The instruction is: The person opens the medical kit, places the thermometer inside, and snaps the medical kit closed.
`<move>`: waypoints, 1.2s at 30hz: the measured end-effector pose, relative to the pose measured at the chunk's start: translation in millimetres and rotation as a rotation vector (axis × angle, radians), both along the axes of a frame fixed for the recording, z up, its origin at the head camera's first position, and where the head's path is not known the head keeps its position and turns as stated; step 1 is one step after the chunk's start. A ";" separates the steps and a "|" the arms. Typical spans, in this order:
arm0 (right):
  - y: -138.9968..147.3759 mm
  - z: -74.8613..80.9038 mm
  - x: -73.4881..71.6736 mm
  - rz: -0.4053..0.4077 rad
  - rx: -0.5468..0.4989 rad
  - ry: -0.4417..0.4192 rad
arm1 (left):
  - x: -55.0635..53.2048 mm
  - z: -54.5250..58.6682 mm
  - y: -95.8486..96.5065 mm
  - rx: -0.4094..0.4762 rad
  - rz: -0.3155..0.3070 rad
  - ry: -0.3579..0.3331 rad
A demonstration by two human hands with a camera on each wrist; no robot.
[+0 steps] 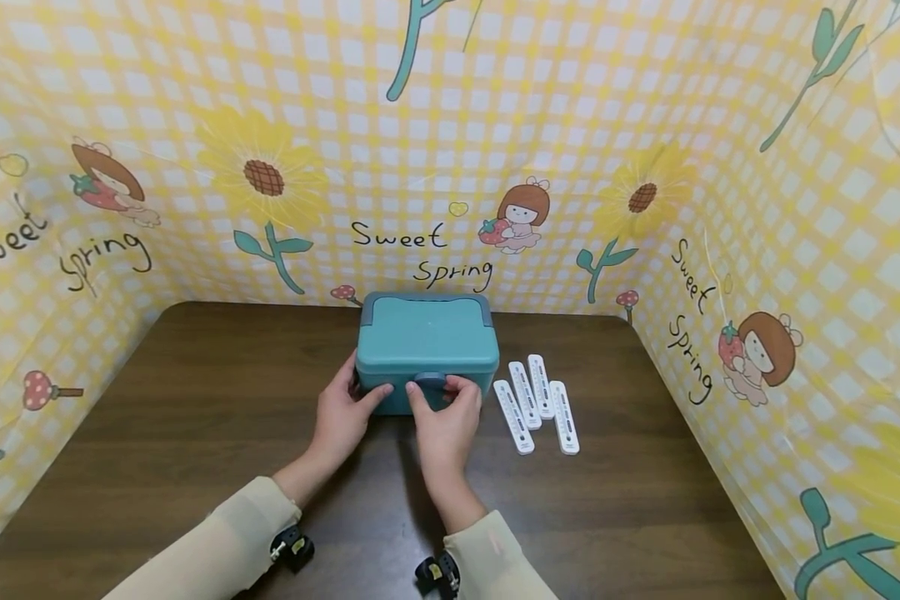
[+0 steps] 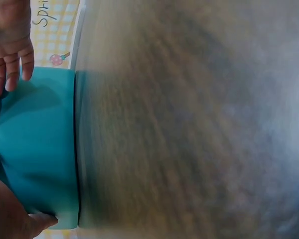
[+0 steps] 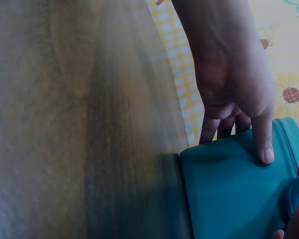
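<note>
A teal lidded box (image 1: pixel 429 333) with a blue-grey carry handle folded round its top stands near the back of the table, lid closed. Its left front corner is gripped by my left hand (image 1: pixel 341 412), thumb on the front face and fingers round the side, as the right wrist view also shows. My right hand (image 1: pixel 448 425) is at the dark blue front latch (image 1: pixel 431 381), thumb and index finger pinching its edges. In the left wrist view the remaining fingers of the right hand (image 2: pixel 11 50) extend past the latch along the front.
Several slim white plastic sticks (image 1: pixel 522 396) with small dark printing lie on the brown wooden table (image 1: pixel 217 400), right of the box. A yellow checked cloth (image 1: pixel 420 167) with flowers and lettering hangs round the back and sides.
</note>
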State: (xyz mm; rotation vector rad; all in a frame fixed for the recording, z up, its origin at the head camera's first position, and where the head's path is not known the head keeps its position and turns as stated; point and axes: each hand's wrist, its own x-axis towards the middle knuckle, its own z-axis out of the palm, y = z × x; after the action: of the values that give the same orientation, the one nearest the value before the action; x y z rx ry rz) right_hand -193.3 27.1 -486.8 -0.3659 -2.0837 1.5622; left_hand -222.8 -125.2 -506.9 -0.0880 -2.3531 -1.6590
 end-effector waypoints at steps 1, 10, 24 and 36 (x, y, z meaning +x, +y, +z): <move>-0.9 0.1 -0.4 -0.003 0.002 0.002 | 0.2 -0.1 0.0 0.001 0.005 0.002; -3.4 -4.7 -6.0 -0.046 0.043 0.030 | 2.3 2.1 0.7 -0.026 0.032 -0.009; -9.8 -0.9 -8.0 -0.104 0.089 0.043 | 2.7 0.7 -1.5 -0.050 0.045 0.008; -12.3 -2.4 -10.7 -0.097 -0.037 0.057 | 5.4 2.7 0.9 -0.034 0.056 0.040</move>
State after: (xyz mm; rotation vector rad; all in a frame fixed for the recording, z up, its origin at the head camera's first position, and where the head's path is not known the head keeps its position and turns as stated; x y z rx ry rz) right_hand -204.1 14.8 -489.3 -0.4238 -1.9672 1.5378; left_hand -217.4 -124.4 -504.2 -0.0603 -2.3328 -1.5781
